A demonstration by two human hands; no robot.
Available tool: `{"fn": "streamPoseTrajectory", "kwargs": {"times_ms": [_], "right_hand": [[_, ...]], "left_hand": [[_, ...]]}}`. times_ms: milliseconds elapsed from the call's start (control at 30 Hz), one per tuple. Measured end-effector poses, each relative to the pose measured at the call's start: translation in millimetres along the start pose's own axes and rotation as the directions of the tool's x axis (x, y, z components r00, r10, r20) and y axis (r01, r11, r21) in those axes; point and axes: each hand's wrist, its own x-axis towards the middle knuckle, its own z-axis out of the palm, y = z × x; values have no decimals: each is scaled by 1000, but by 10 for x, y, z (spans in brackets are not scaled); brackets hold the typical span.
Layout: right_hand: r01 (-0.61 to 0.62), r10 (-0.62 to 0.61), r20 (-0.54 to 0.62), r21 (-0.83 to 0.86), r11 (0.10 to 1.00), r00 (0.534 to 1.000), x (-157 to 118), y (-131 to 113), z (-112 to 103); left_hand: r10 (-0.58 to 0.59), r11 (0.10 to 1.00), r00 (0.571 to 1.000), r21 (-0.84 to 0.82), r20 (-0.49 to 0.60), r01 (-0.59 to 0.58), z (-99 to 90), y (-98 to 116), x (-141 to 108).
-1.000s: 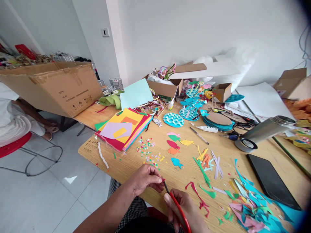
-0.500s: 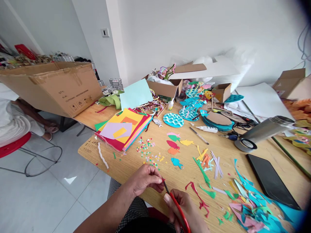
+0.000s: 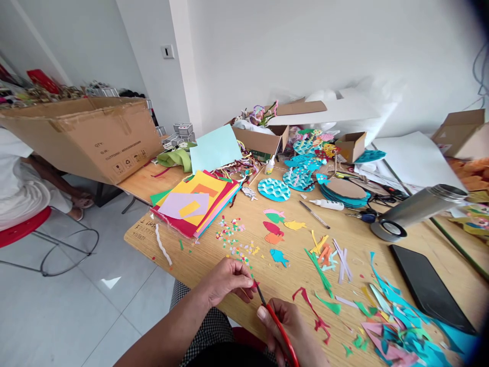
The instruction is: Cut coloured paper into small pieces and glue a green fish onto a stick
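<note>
My left hand (image 3: 232,280) pinches a tiny piece of red paper (image 3: 255,283) between thumb and fingertips, over the table's front edge. My right hand (image 3: 286,326) is wrapped round red-handled scissors (image 3: 281,329), whose dark blades point up-left and touch the red piece. Just beyond my hands lie small confetti bits (image 3: 237,247) in many colours. Paper fish in pink, red, orange, yellow and blue (image 3: 279,257) lie behind them. Narrow paper strips (image 3: 319,270) and a curled red scrap (image 3: 311,308) are to the right of my hands.
Coloured paper sheets (image 3: 183,206) are stacked at the left. A black phone (image 3: 430,285), a steel flask (image 3: 424,209) and a heap of paper scraps (image 3: 405,336) are at the right. A large carton (image 3: 91,140) stands at the far left, near a seated person (image 3: 23,188).
The view has shifted slightly. My left fingertips have moved a little along the red piece; both hands otherwise keep their hold.
</note>
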Motion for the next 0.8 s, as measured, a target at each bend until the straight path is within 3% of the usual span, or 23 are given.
{"fn": "streamPoseTrajectory", "kwargs": {"times_ms": [567, 800], "right_hand": [[-25, 25, 44, -22, 999, 999, 62, -18, 28], [67, -67, 48, -2, 998, 997, 85, -16, 59]], "left_hand": [[-38, 999, 998, -3, -45, 38, -99, -40, -40], [37, 993, 986, -109, -163, -55, -31, -97, -50]]}}
